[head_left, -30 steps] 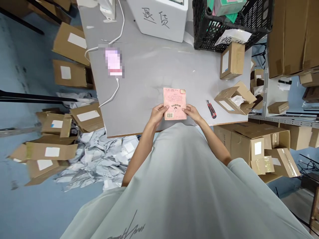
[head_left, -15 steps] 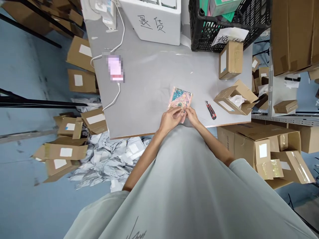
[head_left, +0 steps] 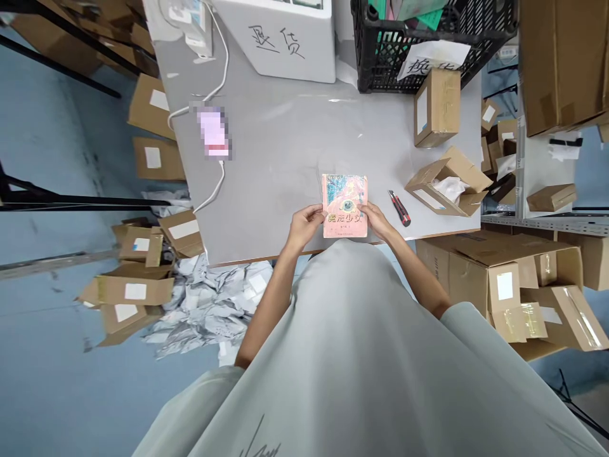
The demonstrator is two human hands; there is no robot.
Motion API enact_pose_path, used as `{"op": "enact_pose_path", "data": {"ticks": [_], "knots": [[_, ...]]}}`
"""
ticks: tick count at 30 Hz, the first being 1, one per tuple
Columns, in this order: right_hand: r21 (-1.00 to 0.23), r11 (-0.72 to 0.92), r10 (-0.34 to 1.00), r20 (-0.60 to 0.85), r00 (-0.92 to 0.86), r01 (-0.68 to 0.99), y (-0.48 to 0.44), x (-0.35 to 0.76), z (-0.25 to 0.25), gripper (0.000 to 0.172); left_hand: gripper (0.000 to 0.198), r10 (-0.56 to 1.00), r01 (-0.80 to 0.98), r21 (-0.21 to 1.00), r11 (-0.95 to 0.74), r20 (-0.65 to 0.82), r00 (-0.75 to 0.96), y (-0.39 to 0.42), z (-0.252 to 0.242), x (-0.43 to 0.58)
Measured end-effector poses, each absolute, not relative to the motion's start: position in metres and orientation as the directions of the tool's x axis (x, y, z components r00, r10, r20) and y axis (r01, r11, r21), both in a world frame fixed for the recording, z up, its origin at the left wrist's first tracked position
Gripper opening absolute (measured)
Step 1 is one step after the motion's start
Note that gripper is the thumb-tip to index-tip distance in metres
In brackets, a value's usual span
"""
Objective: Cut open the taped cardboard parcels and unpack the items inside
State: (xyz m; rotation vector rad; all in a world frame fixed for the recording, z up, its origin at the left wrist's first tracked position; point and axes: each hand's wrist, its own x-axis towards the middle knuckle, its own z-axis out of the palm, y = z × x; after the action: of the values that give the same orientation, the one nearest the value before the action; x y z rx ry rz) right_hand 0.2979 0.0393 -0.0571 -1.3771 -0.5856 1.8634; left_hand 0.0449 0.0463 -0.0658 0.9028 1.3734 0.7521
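Note:
Between my hands, near the table's front edge, is a pink book (head_left: 345, 209) with an eye drawn on its cover and large characters below it. My left hand (head_left: 306, 225) pinches its left edge, thumb toward the cover. On the right edge, my right hand (head_left: 375, 220) grips it with the fingers closed, the thumb on the cover. The cover faces up toward me and stands square. To the right of the book lies a red and black box cutter (head_left: 399, 208). Beyond that sits an opened cardboard box (head_left: 448, 184) with white wrapping inside.
A closed carton (head_left: 436, 108) stands in front of a black crate (head_left: 409, 57). A white foam box (head_left: 285, 47) with handwriting is at the back. At left, a phone (head_left: 214, 132), blurred out, has a white cable. Crumpled grey bags (head_left: 204, 304) and cartons lie on the floor.
The book was tilted with both hands close together at its lower part. Now it is squared up, cover in full view, and my hands have moved apart to its two sides.

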Motion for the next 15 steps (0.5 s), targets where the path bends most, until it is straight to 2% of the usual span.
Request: {"op": "enact_pose_path", "data": {"ticks": [4,11,15], "knots": [[-0.743,-0.616,0.785,-0.608,-0.12,-0.262,0.042,0.3,-0.061,0.041,0.052,0.868,0.061,0.871,0.488,-0.491,0.07,0.05,-0.063,0.05],[-0.769,-0.6,0.788,-0.615,0.001,-0.22,0.042,0.301,-0.063,0.044,0.036,0.911,0.224,0.899,0.378,-0.404,0.084,0.051,-0.06,0.051],[-0.816,-0.546,0.828,-0.56,0.024,-0.188,0.04,0.302,-0.053,0.047,0.055,0.929,0.23,0.905,0.357,-0.371,0.018,0.05,-0.065,0.048]]}}
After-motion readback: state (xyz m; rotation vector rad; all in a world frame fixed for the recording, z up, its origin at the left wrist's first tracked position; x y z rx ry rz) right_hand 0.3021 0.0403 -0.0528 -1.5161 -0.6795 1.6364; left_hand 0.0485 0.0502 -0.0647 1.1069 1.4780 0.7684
